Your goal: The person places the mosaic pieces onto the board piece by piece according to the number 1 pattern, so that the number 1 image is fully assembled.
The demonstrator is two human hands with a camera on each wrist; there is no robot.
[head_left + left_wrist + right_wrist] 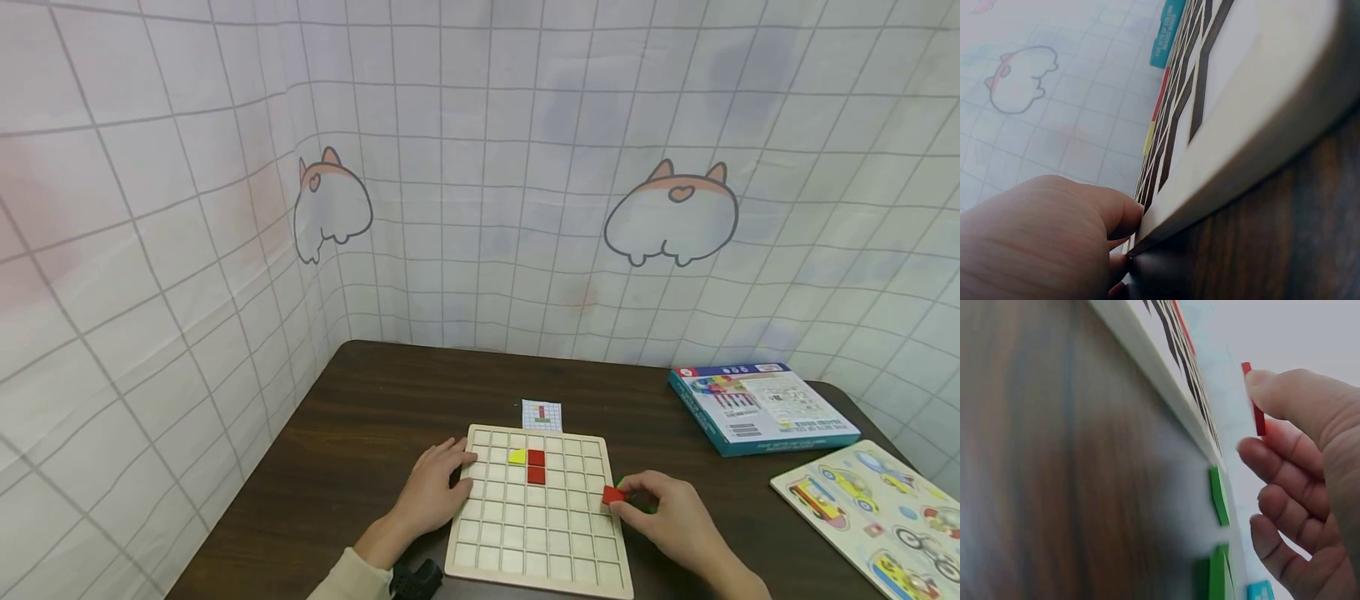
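A pale wooden grid board (539, 587) lies on the dark table. Set in it are two red tiles (536, 475), one above the other, and a yellow tile (517, 457) to the left of the upper one. My left hand (429, 492) rests at the board's left edge, thumb and fingertips touching the rim. Between thumb and index finger my right hand (672, 515) pinches a red tile (1259, 417) over the board's right edge; its other fingers are loosely bent. Green tiles (1218, 497) lie on the table beside the board, partly hidden by the right hand in the head view.
A small pattern card (542, 414) sits at the board's far edge. To the right are a teal-edged box (765, 408) and a picture puzzle board (873, 521). A black object (416, 579) is by the left sleeve. A grid-patterned cloth (480, 208) hangs behind the table.
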